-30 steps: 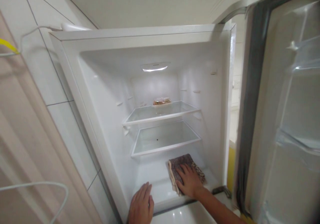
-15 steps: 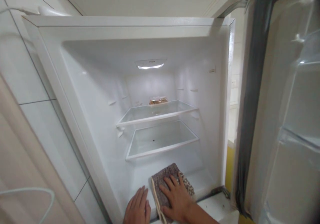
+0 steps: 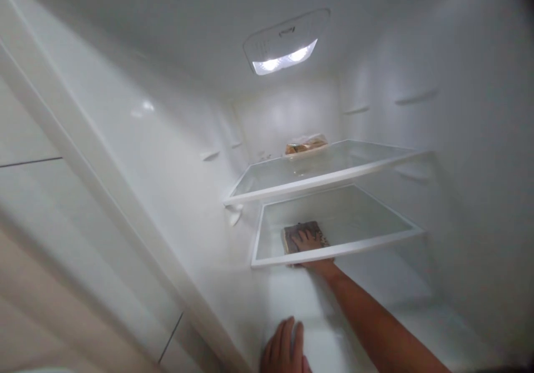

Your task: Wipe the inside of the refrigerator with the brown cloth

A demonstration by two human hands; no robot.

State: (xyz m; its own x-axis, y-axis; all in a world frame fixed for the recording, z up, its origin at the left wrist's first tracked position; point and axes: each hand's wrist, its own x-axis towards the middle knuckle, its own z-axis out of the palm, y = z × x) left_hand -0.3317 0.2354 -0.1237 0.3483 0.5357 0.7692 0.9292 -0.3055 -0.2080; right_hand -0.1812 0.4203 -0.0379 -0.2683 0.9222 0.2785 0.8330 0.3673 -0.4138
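My right hand is inside the fridge, beneath the lower glass shelf, and shows through the glass. Its fingers are spread flat over a folded brown cloth with a spotted patch, pressing on it without wrapping round it. The shelf's white front edge crosses in front of the wrist. At the bottom of the view, my left hand lies with fingers stretched out near the front of the fridge floor, holding nothing. Part of this hand is cut off by the frame.
An upper glass shelf sits above the lower one, with a clear-wrapped brownish packet at its back. A lit lamp is in the ceiling. Small shelf ledges jut from the side walls. Tiled wall stands outside at left.
My right hand has slid the cloth from the front of the fridge floor deep under the lower shelf. The view has moved closer into the fridge, and the open door is out of sight.
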